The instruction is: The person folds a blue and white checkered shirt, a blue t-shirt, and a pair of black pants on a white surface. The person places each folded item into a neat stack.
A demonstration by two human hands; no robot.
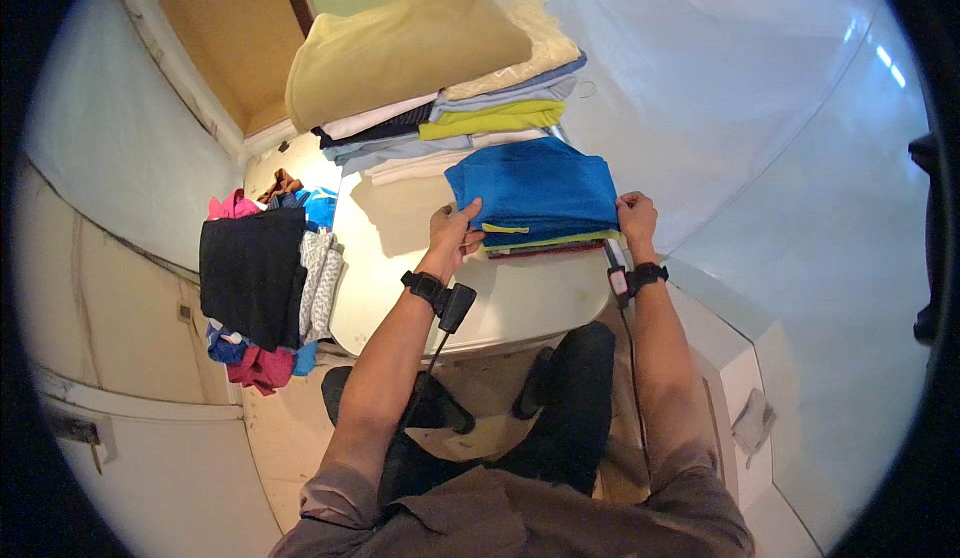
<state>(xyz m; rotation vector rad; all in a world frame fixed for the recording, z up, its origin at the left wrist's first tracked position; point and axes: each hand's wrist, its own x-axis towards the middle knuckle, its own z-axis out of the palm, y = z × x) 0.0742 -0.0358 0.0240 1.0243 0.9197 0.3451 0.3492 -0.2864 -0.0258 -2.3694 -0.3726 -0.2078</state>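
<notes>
A folded blue garment [535, 188] lies on top of a low stack of folded clothes on the white table [400, 298]. At its near left corner is my left hand [455, 228], the thumb over the cloth and the fingers curled in below. My right hand [637, 218] pinches the garment's right edge, fingers closed. Under the blue cloth show the yellow-green and dark red edges of other folded pieces [550, 247]. Exactly what kind of garment the blue one is cannot be made out.
Behind stands a tall pile of folded clothes topped by a tan cloth [410, 48], with a yellow-green piece [495, 118] lower down. To the left, a black folded cloth [252, 278] sits among mixed clothes. A pale sheet [720, 108] hangs along the right side.
</notes>
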